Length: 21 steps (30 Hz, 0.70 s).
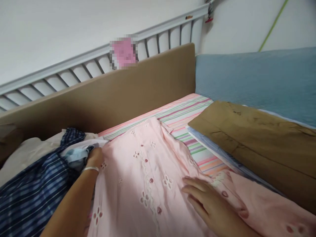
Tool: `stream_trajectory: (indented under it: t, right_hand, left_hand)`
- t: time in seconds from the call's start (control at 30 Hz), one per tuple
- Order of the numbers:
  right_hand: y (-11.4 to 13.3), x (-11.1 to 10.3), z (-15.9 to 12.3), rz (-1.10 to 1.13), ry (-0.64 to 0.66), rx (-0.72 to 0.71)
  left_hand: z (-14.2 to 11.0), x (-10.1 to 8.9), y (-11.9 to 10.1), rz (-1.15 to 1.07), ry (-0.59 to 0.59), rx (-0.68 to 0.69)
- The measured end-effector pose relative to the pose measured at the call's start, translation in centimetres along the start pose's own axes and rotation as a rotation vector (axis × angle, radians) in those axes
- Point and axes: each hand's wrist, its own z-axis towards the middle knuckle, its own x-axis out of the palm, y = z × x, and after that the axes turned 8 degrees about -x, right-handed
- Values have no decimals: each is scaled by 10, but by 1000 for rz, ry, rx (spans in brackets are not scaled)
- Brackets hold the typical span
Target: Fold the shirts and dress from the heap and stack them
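A pale pink garment point(130, 184) with a row of dark pink buttons, cut-out flower shapes and a scalloped trim lies spread in front of me. My right hand point(203, 197) rests on its right side, fingers stretched out and nothing in them. At the garment's left edge my left hand point(95, 159), with a white band at the wrist, is against a heap of clothes; its fingers are mostly hidden. Beside that hand are a light blue cloth point(75, 157) and a navy plaid garment point(39, 187). Pink fabric with a button point(224, 194) extends on the right.
A striped sheet point(197, 148) covers the bed. On the right lies a folded brown garment point(261, 141) over bluish cloth. Cream fabric point(27, 154) is in the left heap. A tan headboard point(128, 89), a white radiator point(158, 42) and a blue panel point(254, 79) stand behind.
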Motion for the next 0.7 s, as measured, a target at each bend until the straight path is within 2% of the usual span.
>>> stream_trajectory:
  t: [0.1,0.17,0.23,0.3,0.4,0.47,0.53,0.63,0.7]
  right_hand:
    - [-4,-13,6,45,-131,81]
    - [-11,-24,9,33,-223,164]
    - [-18,-31,11,6,-269,237]
    - [-24,-35,11,-9,-262,285]
    - [-25,-37,9,-14,-210,328]
    - [-23,-39,7,-36,-163,344]
    - [-20,-43,6,-70,-106,362]
    - [-16,-52,4,-81,-39,390]
    - [-14,-58,2,-63,-29,378]
  left_hand:
    - [-7,1,-8,140,47,-95]
    - [-13,-6,-15,190,46,-108]
    - [-19,-18,-29,214,3,-90]
    - [-25,-33,-56,201,-56,3]
    - [-33,-52,-128,119,-71,278]
    - [-39,-58,-193,45,-33,457]
    - [-47,-56,-259,-23,11,577]
    - [-59,-45,-340,-80,75,605]
    - [-60,-35,-373,-109,116,529]
